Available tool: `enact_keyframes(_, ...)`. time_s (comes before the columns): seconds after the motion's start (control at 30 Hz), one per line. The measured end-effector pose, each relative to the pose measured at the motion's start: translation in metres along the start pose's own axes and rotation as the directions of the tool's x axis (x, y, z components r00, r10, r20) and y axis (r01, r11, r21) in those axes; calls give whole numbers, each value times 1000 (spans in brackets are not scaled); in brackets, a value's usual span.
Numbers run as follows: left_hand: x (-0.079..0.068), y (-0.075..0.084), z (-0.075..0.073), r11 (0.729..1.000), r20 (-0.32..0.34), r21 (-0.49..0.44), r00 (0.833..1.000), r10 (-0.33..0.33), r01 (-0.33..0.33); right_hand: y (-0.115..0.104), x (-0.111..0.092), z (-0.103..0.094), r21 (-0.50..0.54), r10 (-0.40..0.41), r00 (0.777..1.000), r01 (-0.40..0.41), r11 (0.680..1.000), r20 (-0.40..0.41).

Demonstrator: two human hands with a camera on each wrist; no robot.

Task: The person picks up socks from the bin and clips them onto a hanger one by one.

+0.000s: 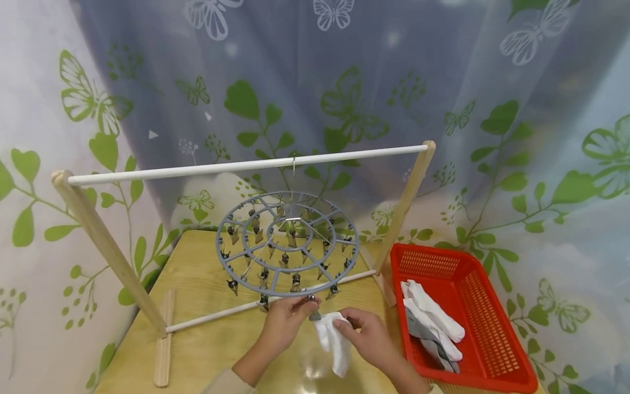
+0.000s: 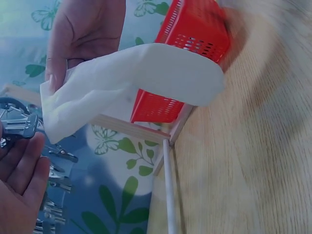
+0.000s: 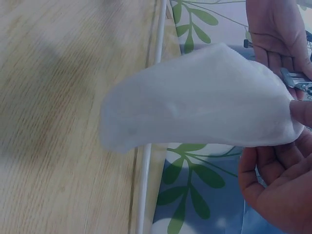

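Observation:
A round grey clip hanger (image 1: 220, 232) with several dangling metal clips hangs by its hook. At its near rim, my left hand (image 1: 283, 324) pinches one clip (image 2: 23, 127) between thumb and fingers. Just to the right, my right hand (image 1: 370, 335) grips a white sock (image 1: 336, 350) by its cuff, thumb on one face and fingers behind. The sock's toe droops below the hand, over the table. In the left wrist view the cuff's edge lies right beside the clip's jaws.
A white rail (image 1: 211, 168) on wooden posts (image 1: 110, 251) carries the hanger above the wooden table (image 1: 197, 257). To the right stands a red plastic basket (image 1: 492, 323) holding white socks (image 1: 433, 312) and a grey piece of cloth (image 1: 428, 339). Behind is a leaf-and-butterfly patterned curtain (image 1: 295, 71).

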State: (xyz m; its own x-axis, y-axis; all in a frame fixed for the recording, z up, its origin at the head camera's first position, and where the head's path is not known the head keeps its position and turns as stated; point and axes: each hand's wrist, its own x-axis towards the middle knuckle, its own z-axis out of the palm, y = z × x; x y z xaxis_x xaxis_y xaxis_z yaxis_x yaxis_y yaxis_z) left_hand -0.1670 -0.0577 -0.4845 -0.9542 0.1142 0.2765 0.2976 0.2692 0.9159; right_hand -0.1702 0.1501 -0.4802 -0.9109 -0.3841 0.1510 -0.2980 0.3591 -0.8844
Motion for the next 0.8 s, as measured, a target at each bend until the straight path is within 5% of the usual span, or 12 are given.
enact_keyframes(0.23,-2,0,1,994,-40,108,999,21,-17,3,0,8,27,-19,999,19,999,27)
enact_keyframes(0.8,2,3,4,987,-178,133,978,110,-87,-3,8,6,-10,80,995,-80,997,53)
